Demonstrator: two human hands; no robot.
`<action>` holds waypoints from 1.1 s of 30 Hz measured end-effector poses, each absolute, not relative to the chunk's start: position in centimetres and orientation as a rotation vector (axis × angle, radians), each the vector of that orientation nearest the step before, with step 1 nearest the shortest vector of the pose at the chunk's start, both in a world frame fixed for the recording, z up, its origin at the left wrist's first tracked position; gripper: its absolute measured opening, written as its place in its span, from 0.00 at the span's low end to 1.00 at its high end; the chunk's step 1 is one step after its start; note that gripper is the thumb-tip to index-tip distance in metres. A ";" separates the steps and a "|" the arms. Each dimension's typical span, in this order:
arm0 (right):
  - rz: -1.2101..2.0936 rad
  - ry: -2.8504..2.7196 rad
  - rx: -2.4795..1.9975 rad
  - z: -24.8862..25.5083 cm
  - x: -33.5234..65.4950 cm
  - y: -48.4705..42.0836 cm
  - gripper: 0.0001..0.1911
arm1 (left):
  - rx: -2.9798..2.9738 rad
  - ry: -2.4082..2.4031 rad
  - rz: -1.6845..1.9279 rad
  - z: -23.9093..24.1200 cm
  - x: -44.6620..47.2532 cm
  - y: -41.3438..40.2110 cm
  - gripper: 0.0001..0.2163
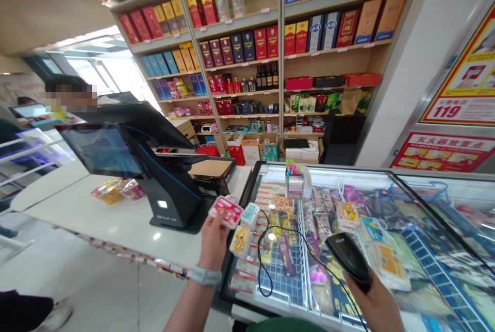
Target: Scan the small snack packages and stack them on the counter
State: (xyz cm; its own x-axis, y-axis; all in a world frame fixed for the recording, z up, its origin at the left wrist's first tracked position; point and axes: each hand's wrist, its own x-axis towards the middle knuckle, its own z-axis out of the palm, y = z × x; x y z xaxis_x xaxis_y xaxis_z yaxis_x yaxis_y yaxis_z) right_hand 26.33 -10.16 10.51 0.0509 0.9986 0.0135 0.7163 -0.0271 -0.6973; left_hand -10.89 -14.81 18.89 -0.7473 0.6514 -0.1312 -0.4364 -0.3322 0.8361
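My left hand (213, 239) is closed on a small red-and-white flat pack (229, 212), held above the left edge of the glass-topped freezer (286, 291). Close by it on the glass lie a light-blue pack (251, 214) and a yellow pack (240, 241). My right hand (374, 293) grips a black barcode scanner (348, 259), whose cable (284, 227) loops across the glass. More packs rest beyond the scanner: a yellow one (348, 214), a blue one (372, 229) and an orange-and-white one (390, 262).
A black checkout terminal (170, 182) stands on the white counter (127, 218) at left, beside some bagged snacks (110, 190). Another person (71, 95) is behind the terminal's screen. Shelves (242, 66) of boxed bottles line the back wall. A bright-topped item (294, 175) stands at the freezer's far edge.
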 end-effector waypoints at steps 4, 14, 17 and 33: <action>0.681 -1.739 -1.782 10.6 26.1 -10.1 0.30 | 0.066 1.017 2.536 25.8 -15.8 -17.6 0.09; 0.705 -1.840 -1.778 10.3 26.3 -9.8 0.32 | 0.065 0.941 1.948 25.6 -10.9 -18.0 0.19; 0.759 -1.866 -1.788 10.2 26.6 -9.8 0.34 | 0.202 0.997 1.862 23.7 -9.1 -17.3 0.22; 0.734 -1.834 -1.783 11.0 26.1 -11.1 0.30 | 0.435 1.162 1.673 20.7 -5.7 -17.1 0.16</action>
